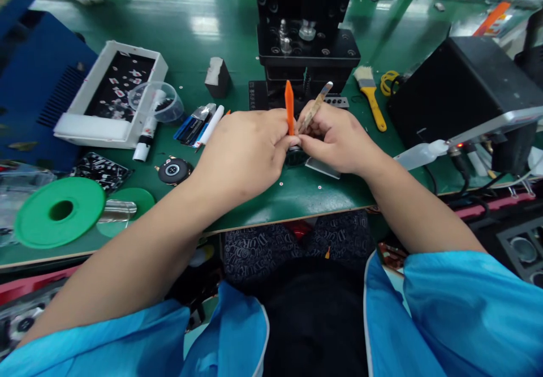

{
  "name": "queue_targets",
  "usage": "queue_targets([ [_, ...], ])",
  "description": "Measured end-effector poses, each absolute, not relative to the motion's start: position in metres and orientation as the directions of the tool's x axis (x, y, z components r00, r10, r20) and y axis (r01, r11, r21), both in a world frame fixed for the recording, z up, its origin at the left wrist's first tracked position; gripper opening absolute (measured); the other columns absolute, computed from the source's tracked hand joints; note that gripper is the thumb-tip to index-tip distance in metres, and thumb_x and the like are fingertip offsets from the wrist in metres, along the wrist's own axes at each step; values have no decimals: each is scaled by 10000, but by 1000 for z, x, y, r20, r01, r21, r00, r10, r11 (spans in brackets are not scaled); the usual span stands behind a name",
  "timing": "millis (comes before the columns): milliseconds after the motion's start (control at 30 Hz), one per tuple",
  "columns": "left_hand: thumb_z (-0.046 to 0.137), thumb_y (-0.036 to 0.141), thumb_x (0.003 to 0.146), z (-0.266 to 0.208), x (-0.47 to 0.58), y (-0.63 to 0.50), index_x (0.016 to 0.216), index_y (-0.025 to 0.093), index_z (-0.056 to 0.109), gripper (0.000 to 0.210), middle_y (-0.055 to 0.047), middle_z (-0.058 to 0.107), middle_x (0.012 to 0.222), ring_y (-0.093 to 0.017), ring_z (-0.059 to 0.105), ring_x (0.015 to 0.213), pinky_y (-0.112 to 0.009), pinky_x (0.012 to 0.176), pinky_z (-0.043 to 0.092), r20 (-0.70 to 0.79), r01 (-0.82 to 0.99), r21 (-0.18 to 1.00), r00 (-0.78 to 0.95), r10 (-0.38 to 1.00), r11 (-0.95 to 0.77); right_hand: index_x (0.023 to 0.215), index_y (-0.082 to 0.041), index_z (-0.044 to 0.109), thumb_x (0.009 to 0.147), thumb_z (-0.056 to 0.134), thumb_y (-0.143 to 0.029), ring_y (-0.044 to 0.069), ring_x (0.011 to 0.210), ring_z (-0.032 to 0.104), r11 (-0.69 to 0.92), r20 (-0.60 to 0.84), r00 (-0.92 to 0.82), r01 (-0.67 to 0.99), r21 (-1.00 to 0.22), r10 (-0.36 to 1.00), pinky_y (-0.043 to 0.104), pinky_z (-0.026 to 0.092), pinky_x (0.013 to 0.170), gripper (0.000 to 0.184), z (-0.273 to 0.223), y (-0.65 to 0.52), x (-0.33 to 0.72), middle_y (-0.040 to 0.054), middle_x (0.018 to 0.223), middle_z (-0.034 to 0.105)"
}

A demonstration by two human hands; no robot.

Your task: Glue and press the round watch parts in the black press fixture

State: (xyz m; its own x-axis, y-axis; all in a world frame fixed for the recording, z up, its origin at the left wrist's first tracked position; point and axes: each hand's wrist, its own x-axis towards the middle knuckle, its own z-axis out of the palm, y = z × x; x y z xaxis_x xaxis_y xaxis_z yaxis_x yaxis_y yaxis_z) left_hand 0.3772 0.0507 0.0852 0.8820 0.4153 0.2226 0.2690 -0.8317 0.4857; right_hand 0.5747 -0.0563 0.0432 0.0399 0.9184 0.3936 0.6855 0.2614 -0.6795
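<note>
My left hand (241,151) and my right hand (335,137) meet over the green mat, fingertips together around a small dark round part (293,155) that is mostly hidden. An orange plastic pry stick (289,105) stands upright between the fingers; which hand pinches it I cannot tell for sure, it looks like the left. My right hand grips metal tweezers (314,105), whose ends point up and away. A flat metal piece (322,168) lies under the right hand.
A black press fixture (307,32) stands just behind the hands. A white tray of small parts (112,91), a clear cup (156,101), pens (199,125), a round black part (173,170) and a green reel (59,212) lie left. Brush (370,95) and black box (462,91) are right.
</note>
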Motion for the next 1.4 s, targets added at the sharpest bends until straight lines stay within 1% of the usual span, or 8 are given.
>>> queue_targets([
  [233, 537, 324, 1045, 86, 379, 46, 1056, 199, 763, 259, -128, 807, 1030, -320, 783, 992, -438, 935, 611, 210, 338, 370, 877, 432, -865, 1010, -234, 656, 979, 689, -272, 168, 823, 619, 264, 402, 41, 692, -672, 914, 327, 581, 810, 59, 39, -55, 576, 8, 984, 701],
  [300, 562, 321, 1028, 85, 379, 50, 1019, 201, 761, 232, -115, 807, 1032, -315, 782, 1012, -443, 955, 622, 221, 317, 437, 869, 443, -841, 1015, -232, 654, 985, 696, -282, 168, 826, 628, 281, 406, 33, 671, -686, 913, 330, 582, 814, 72, 39, -55, 577, 9, 986, 705],
  [400, 608, 298, 1014, 82, 380, 59, 976, 218, 752, 169, -66, 797, 966, -280, 785, 1007, -427, 987, 650, 191, 258, 658, 852, 488, -708, 1012, -226, 659, 973, 686, -247, 166, 833, 647, 295, 404, 9, 668, -683, 915, 326, 575, 812, 52, 41, -56, 579, 6, 972, 711],
  [500, 634, 318, 1038, 75, 383, 68, 980, 218, 748, 163, -56, 779, 868, -249, 795, 916, -403, 903, 692, 109, 219, 819, 848, 519, -530, 1012, -225, 673, 974, 681, -231, 162, 836, 655, 282, 366, -15, 667, -690, 931, 324, 575, 821, 40, 44, -58, 580, 6, 974, 722],
  [733, 711, 391, 1046, 66, 389, 78, 956, 196, 754, 220, -83, 774, 794, -238, 809, 803, -372, 770, 727, -15, 215, 916, 861, 508, -338, 989, -219, 672, 957, 677, -210, 154, 808, 638, 299, 375, -27, 656, -693, 927, 320, 564, 806, 34, 47, -60, 578, 2, 949, 716],
  [933, 707, 307, 993, 74, 385, 71, 902, 209, 758, 143, -48, 781, 817, -228, 784, 800, -363, 765, 690, 46, 219, 863, 863, 503, -455, 988, -217, 676, 938, 679, -200, 150, 798, 633, 318, 399, -25, 650, -690, 916, 306, 546, 784, 52, 47, -59, 577, -5, 935, 711],
  [1167, 619, 277, 988, 88, 380, 58, 912, 207, 781, 193, -40, 797, 892, -243, 740, 867, -399, 843, 614, 178, 288, 601, 862, 475, -746, 1027, -214, 658, 949, 672, -195, 150, 796, 627, 284, 371, 4, 633, -720, 929, 309, 553, 805, 81, 43, -56, 577, -11, 937, 708],
  [1400, 612, 290, 1015, 86, 380, 52, 870, 207, 733, 206, -79, 784, 943, -278, 761, 958, -393, 912, 601, 227, 282, 462, 879, 419, -841, 1035, -204, 642, 974, 675, -169, 132, 786, 636, 287, 393, 21, 646, -707, 919, 284, 542, 784, 78, 41, -55, 576, -19, 947, 701],
])
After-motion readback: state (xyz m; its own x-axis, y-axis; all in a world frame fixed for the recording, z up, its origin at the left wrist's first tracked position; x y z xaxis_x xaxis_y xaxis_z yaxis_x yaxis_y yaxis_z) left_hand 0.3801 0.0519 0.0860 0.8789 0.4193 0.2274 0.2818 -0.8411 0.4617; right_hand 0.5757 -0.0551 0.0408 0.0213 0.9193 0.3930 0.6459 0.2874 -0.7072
